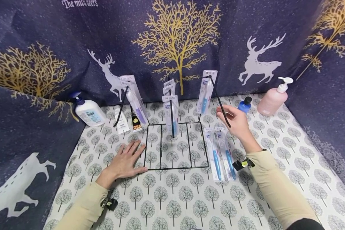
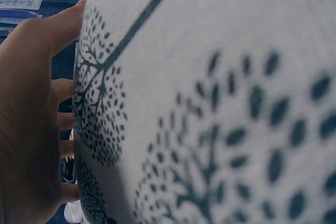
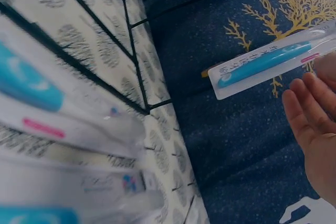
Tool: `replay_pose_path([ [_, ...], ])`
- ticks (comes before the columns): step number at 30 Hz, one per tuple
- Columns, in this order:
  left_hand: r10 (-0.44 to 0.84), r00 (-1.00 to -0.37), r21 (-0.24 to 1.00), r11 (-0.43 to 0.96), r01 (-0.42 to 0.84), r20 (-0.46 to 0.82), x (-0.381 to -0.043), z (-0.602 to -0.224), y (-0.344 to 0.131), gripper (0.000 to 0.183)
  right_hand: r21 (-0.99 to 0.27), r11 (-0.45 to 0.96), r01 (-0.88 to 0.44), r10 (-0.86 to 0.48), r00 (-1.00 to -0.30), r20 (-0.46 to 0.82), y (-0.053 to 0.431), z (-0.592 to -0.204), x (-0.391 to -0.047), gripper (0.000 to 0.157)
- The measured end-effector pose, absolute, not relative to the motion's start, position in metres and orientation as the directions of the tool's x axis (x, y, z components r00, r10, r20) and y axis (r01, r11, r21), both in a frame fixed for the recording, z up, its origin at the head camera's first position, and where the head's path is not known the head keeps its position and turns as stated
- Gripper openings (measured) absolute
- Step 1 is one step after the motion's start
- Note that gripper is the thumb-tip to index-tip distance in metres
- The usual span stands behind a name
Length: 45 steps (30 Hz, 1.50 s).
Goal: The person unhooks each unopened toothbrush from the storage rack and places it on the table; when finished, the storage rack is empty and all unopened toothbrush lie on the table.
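Observation:
My left hand (image 1: 129,161) lies on the tree-print cloth with fingers spread, its fingertips and thumb right at the left edge of a black wire rack (image 1: 176,167). My right hand (image 1: 234,119) is raised beside the rack's right hook (image 1: 219,102), fingers loosely bent with nothing visible in them. On that hook hangs a packaged blue toothbrush (image 1: 206,95), just left of the fingers; in the right wrist view the fingertips come close to this toothbrush pack (image 3: 268,66). Two more blue toothbrush packs (image 1: 214,155) lie side by side on the cloth below my right hand.
Several toothbrush packs (image 1: 170,108) hang on the middle hook, and purple ones (image 1: 136,105) on the left. Behind stand a white pump bottle (image 1: 89,112), a white tube (image 1: 121,121), a black-and-orange tube (image 1: 136,119), a blue bottle (image 1: 244,105) and a pink pump bottle (image 1: 272,101).

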<state>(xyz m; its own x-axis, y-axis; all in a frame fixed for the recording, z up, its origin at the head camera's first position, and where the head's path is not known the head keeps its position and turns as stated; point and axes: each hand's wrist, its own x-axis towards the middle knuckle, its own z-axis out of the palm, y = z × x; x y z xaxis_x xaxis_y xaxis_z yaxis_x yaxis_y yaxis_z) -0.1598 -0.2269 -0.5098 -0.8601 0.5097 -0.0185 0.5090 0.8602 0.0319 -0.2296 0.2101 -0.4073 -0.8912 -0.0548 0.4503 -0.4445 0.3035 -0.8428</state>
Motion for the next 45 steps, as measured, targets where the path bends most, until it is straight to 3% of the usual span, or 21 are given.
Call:
replay_pose_path([
  [6,0.505,-0.863,0.04,0.863,0.503,-0.032,-0.16,-0.51,-0.228,0.093,-0.839,0.219,-0.499,-0.041,-0.863,0.503,0.201,-0.404,-0.25,0.028],
  [21,0.513,-0.858,0.024,0.858,0.513,-0.008,-0.161,-0.509,-0.226,0.094,-0.814,0.213,-0.54,-0.027,-0.836,0.547,0.192,-0.413,-0.283,0.027],
  [27,0.515,-0.857,0.034,0.856,0.515,-0.001,-0.161,-0.509,-0.226,0.094,-0.829,0.16,-0.535,-0.021,-0.842,0.539,0.188,-0.406,-0.282,0.028],
  [36,0.514,-0.858,0.033,0.857,0.514,-0.004,-0.159,-0.509,-0.226,0.094,-0.831,0.195,-0.522,0.001,-0.847,0.532,0.18,-0.391,-0.271,0.029],
  [45,0.512,-0.859,0.029,0.859,0.512,0.003,-0.159,-0.511,-0.228,0.093,-0.845,0.226,-0.485,0.006,-0.867,0.499,0.182,-0.402,-0.277,0.022],
])
